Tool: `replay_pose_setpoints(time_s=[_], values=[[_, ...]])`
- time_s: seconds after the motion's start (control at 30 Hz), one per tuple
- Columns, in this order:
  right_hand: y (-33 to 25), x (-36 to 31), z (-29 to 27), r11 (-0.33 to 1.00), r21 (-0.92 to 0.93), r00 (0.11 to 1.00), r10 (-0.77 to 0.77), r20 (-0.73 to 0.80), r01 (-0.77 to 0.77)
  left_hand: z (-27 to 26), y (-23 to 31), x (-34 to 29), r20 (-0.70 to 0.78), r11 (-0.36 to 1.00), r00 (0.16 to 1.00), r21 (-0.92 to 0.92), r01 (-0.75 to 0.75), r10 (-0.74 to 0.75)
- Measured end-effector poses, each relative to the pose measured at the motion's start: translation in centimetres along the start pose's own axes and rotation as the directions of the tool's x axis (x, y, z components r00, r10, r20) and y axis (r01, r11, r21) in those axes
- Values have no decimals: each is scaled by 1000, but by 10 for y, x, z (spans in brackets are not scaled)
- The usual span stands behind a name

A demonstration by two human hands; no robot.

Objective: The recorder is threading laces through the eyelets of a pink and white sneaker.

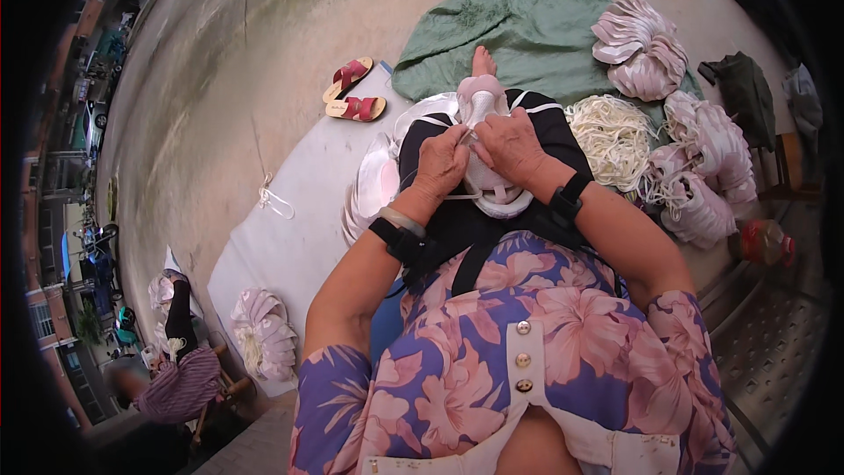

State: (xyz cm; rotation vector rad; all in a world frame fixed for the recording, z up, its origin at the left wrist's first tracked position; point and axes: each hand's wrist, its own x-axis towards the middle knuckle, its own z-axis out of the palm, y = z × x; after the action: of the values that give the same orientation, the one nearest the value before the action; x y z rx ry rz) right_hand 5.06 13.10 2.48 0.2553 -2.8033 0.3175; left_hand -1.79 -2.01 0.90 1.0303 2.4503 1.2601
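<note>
Left hand (442,163) and right hand (510,148): fingers pinching cord on pale pink shoe piece (492,185) in lap; best kept taut, steady.

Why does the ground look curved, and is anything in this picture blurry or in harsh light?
Head view: the fisheye lens bends the pale concrete ground toward a black rim; daylight is soft, with faint shadows; the left hand and right hand on the white padded cup piece are sharp; the seated person in a striped top at the lower-left edge looks smeared.
</note>
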Motion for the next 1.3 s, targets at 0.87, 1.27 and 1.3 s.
replay_pose_setpoints(time_s=[0.87, 1.27, 1.3], values=[[120, -357, -102, 841, -149, 700, 520, 489, -520, 16, 13, -4, -111, 981, 985, 126, 145, -131], [64, -139, -60, 957, 101, 962, 267, 59, -272, -7, 3, 29, 71, 393, 747, -815, 425, -661], [56, -119, -59, 971, 124, 978, 206, -2, -205, -9, 1, 31, 72, 391, 745, -815, 427, -663]])
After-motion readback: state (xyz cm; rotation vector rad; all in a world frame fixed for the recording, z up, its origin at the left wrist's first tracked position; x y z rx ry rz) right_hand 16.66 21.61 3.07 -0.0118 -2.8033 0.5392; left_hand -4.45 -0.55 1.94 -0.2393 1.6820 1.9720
